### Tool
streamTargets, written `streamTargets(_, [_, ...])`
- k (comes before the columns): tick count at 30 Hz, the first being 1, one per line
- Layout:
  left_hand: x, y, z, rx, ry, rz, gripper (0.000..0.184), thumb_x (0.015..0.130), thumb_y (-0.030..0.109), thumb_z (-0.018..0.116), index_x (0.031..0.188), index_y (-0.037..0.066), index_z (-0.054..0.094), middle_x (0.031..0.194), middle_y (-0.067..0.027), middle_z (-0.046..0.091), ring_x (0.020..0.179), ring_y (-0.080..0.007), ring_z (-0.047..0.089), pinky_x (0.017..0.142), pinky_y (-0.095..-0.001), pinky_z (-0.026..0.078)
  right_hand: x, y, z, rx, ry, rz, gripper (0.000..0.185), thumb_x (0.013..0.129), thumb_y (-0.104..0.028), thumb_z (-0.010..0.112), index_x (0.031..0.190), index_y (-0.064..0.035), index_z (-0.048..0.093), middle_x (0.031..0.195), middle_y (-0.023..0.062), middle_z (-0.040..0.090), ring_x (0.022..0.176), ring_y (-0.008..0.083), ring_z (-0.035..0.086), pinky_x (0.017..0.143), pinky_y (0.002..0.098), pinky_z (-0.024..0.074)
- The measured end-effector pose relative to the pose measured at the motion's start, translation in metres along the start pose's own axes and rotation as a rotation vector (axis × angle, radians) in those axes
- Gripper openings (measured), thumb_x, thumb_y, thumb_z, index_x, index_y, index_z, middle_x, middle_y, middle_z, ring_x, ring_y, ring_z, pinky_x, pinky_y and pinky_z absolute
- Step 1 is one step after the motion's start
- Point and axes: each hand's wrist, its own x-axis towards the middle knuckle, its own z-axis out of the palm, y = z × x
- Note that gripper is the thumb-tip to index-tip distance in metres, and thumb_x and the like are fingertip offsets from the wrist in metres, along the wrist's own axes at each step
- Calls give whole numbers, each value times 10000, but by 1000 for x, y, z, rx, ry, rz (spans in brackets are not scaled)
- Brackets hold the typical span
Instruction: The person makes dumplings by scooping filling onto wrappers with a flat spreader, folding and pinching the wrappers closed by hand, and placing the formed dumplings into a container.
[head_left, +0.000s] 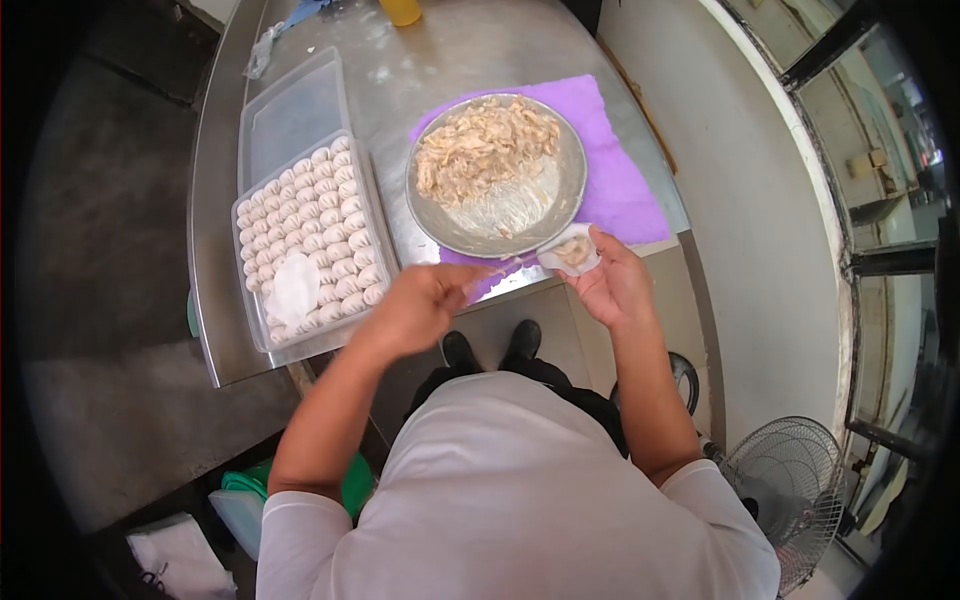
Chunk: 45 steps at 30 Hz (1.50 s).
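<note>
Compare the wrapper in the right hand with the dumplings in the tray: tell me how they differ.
The wrapper is open, its filling showing; the dumplings are closed, with pleats on top. The wrapper is held in the right hand, near the metal bowl; the dumplings lie in rows in the plastic tray. Both have a whitish outer layer.

Food-preparation kitchen: steel worktable (385, 90), bowl (505, 212) of filling (488, 145), tray (330, 337) of pleated dumplings (318, 222).

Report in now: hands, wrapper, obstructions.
Left hand: gripping thin tool. Right hand: holding wrapper open, filling exposed. Bowl close by; nothing visibly blocking.
</note>
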Motion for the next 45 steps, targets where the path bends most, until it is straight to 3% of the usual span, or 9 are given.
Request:
streamTargets(2, [-13,18,24,427,194,212,408,864,-96,591,1217,66,715,879,-186,669,798,-359,656,704,-413,529,-7,0,7,-39,43,28,410,1053,-207,479,1349,75,455,1339,223,575,1249,333,585,1069,518,475])
streamTargets(9, [-32,47,4,423,190,218,420,844,-80,644,1219,95,716,856,-159,640,734,-348,637,658,-431,507,-17,-3,-9,29,-59,60,405,1063,-229,469,1356,50,473,1313,182,605,1243,311,593,1056,487,488])
streamTargets(17, [-27,68,0,626,178,239,386,832,-51,669,1186,91,728,834,-140,639,741,-342,642,648,-433,504,-22,-2,10,-157,-130,64,484,1086,-351,462,1325,63,538,1233,146,655,1140,263,654,996,441,524])
streamTargets(28, [-36,72,-17,594,182,200,375,826,-56,645,1161,83,740,814,-152,635,760,-363,648,671,-451,508,-20,2,4,-257,-101,28,395,1062,-243,530,1291,77,565,1198,142,675,1084,232,674,945,399,538])
streamTargets(33, [17,6,-14,840,370,-38,390,868,49,661,1257,48,683,987,-206,655,851,-363,648,788,-427,524,-23,3,28,-310,-169,-10,350,1037,-174,565,1275,83,570,1200,148,676,1069,234,683,929,399,543])
streamTargets(37, [13,5,0,834,580,173,380,946,158,656,1300,21,642,1098,-160,678,900,-297,661,858,-418,520,-25,7,61,-150,-196,69,310,1013,-122,580,1257,69,576,1185,136,678,1102,230,672,944,392,545])
streamTargets(39, [7,19,12,-740,252,-27,353,1011,225,624,1279,-4,630,1134,-95,691,959,-214,665,896,-400,522,-26,20,76,-121,-221,110,305,1005,-106,582,1258,65,572,1180,129,676,1106,228,668,955,381,541])
streamTargets(40, [3,19,13,-1065,158,-101,315,1027,217,613,1244,-12,618,1159,-78,686,969,-153,665,882,-350,545,-25,29,83,-300,-235,54,320,994,-90,590,1277,58,558,1189,114,666,1080,228,670,964,371,528])
streamTargets(45, [-26,1,-4,-1208,264,-127,291,1002,164,646,1204,-42,615,1164,-131,684,984,-196,705,842,-334,597,-34,56,95,-704,-450,-54,408,938,-20,607,1336,39,537,1198,109,624,1070,243,636,965,343,482])
